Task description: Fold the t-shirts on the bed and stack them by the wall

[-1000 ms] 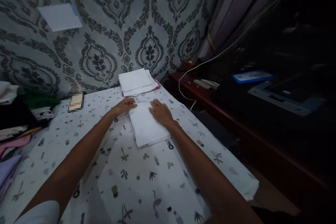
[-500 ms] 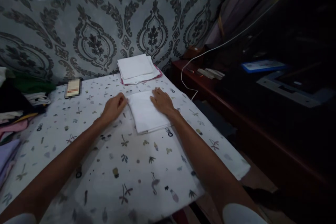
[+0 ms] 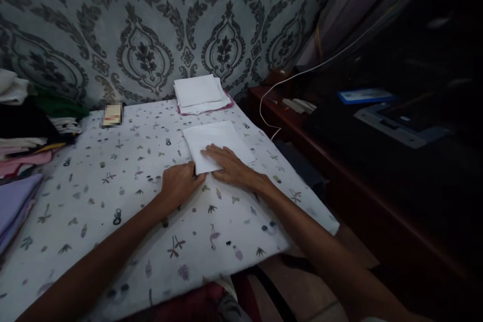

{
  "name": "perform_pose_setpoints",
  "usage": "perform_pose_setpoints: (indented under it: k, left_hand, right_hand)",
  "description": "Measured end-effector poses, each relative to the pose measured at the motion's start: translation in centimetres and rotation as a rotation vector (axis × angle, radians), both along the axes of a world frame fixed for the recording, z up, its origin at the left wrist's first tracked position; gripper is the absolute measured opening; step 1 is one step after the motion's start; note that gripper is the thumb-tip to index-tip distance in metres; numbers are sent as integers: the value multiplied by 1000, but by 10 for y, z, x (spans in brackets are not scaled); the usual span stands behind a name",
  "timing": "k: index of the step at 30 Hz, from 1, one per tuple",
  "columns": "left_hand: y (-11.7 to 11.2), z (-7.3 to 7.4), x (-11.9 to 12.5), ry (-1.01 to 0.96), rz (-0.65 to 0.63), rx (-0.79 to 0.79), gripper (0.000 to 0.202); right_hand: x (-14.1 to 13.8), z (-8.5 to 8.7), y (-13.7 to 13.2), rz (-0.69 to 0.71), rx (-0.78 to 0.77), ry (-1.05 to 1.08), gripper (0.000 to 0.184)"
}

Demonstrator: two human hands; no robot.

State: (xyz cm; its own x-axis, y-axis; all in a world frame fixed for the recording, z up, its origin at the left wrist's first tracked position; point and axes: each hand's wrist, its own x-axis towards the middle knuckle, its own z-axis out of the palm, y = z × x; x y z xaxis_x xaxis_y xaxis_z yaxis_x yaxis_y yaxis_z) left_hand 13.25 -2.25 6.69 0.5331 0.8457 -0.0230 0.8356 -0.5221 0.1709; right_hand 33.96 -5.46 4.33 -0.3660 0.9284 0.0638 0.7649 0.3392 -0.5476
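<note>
A folded white cloth (image 3: pixel 219 133) lies flat on the patterned bed sheet in front of me. My left hand (image 3: pixel 183 182) is closed at its near left corner, with thumb and fingers around that corner; the fingertips are partly hidden. Across the near part of the same cloth rests my right hand (image 3: pixel 230 167), open, its fingers stretched out and pressing on the surface while the thumb points along the near edge.
Farther back, a stack of folded white cloths (image 3: pixel 199 91) sits by the wall with a pink edge beneath. Folded clothes (image 3: pixel 26 131) pile up on the left. A blurred small item (image 3: pixel 112 113) lies near the wall. Right of the bed stands a dark red table (image 3: pixel 320 136) with a white cable (image 3: pixel 298 74).
Both hands have moved toward me, from the cloth's sides to its near edge. The left has gone from the far left corner to the near left one.
</note>
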Motion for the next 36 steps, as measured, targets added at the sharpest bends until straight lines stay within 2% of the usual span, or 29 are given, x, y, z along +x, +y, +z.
perform_pose_setpoints:
  k: [5, 10, 17, 22, 26, 28, 30, 33, 36]
  left_hand:
    - [-4, 0, 11, 59, 102, 10, 43]
    - [-20, 2, 11, 66, 154, 23, 29]
    - [-38, -3, 3, 80, 114, 36, 30]
    - [-42, 3, -9, 33, 63, 16, 23]
    - [-22, 4, -17, -192, 24, 35, 21]
    - [-4, -2, -14, -312, -35, 124, 27]
    - [17, -12, -5, -365, -124, 182, 36]
    - [47, -28, 16, -283, -230, 133, 48]
    - [75, -34, 31, -162, -170, 11, 53]
  right_hand:
    - [-17, -14, 3, -99, 138, -73, 58]
    - [-22, -14, -1, -111, 174, -166, 57]
    - [-22, -12, -4, -45, 164, -178, 69]
    - [-20, -13, -6, -26, 143, -162, 75]
    - [-17, -10, -7, 4, 125, -103, 75]
    - [-15, -8, -4, -25, 137, -46, 66]
    - [-13, -7, 1, -114, 183, -9, 57]
    - [-9, -7, 10, -276, 207, -87, 53]
    - [-1, -12, 17, -349, 155, -177, 52]
